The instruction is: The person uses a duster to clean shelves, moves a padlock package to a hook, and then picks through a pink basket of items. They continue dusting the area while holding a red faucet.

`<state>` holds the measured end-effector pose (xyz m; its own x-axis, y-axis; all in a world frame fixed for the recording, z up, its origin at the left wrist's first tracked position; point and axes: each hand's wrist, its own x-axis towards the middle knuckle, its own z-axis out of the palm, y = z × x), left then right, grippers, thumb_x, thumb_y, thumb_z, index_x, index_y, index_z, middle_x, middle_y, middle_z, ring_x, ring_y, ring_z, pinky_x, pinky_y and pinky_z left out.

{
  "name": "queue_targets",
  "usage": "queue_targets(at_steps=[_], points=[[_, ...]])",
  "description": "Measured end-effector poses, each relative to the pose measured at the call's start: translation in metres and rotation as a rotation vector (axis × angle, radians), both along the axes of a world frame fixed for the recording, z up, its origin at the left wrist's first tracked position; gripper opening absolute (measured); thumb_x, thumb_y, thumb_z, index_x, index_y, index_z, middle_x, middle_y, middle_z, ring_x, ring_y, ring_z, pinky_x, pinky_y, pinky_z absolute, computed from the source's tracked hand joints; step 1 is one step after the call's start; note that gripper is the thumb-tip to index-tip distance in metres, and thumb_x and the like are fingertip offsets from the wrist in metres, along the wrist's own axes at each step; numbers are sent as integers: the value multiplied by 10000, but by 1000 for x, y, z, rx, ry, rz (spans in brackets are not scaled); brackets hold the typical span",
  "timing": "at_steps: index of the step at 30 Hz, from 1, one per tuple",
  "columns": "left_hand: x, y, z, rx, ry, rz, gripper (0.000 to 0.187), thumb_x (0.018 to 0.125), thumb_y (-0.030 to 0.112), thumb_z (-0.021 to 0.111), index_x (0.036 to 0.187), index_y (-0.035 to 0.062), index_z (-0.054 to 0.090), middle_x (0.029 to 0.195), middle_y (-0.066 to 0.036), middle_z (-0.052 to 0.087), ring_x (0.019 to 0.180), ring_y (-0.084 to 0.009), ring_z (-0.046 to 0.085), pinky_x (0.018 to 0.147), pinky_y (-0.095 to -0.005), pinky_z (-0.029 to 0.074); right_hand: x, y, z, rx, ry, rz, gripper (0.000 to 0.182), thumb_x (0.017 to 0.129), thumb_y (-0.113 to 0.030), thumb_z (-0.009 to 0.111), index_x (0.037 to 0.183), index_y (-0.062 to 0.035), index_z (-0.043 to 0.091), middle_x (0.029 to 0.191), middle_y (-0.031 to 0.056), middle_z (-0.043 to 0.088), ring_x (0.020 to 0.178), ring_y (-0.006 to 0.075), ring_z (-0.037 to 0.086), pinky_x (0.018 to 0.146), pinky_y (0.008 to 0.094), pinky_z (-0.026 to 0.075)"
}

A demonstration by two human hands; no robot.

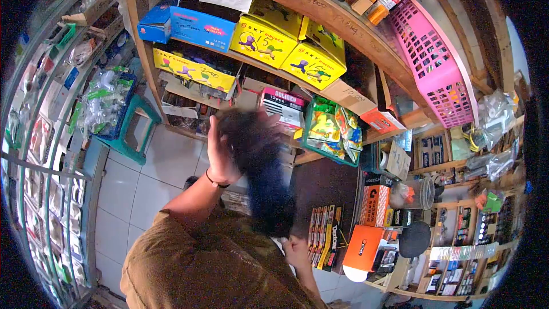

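A dark, fluffy duster (266,183), smeared by motion, stands up in front of my chest, brown-black at its top and dark blue lower down. Behind its top is my left hand (222,157), raised with the fingers spread; part of the palm and fingers is hidden by the duster. A dark band circles that wrist. Low down at the duster's bottom end, my right hand (296,252) is closed, apparently round its handle, which is mostly hidden. Something white shows beside those fingers.
Ahead is a wooden shelf with yellow boxes (266,40), a blue box (203,29) and a green basket (310,129) of packets. A pink basket (449,94) hangs upper right. Orange boxes (363,249) stand right; a green stool (134,132) and glass case (54,166) are left.
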<state>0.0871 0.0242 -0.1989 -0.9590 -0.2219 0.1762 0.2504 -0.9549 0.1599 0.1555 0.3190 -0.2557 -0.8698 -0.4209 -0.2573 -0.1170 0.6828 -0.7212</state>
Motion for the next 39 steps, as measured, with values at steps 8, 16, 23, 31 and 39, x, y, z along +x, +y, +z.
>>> queue_targets(at_steps=[8,16,23,31,39], points=[[11,-7,5,-22,-129,133,937,727,739,211,1283,-13,274,1265,-230,364,1156,-323,392,964,-441,309,0,4,-1,84,6,35,366,815,-324,523,650,3,521,462,119,462,421,218,462,444,353,363],[13,-14,0,-9,-80,80,895,732,718,273,1277,9,305,1268,-208,371,1128,-326,411,943,-424,324,-2,3,1,56,71,78,382,811,-309,542,571,-17,486,440,82,429,398,157,384,414,335,319],[2,-18,-31,43,270,-60,891,741,704,292,1277,-9,296,1252,-207,390,1161,-266,394,981,-402,290,0,0,9,60,48,-3,395,811,-327,537,572,-27,442,454,98,432,402,193,419,423,337,338],[-3,-12,-36,117,283,-91,922,736,713,285,1278,-32,261,1286,-223,337,1171,-316,370,969,-429,295,3,-4,18,49,-61,-31,308,791,-231,557,606,3,480,473,93,432,433,136,379,437,296,339],[-9,-8,-46,-5,130,15,770,808,606,295,1300,15,260,1320,-173,311,1207,-291,327,1003,-444,246,2,6,1,63,-46,-19,255,828,-210,513,686,-11,586,482,48,461,456,96,385,437,285,333]])
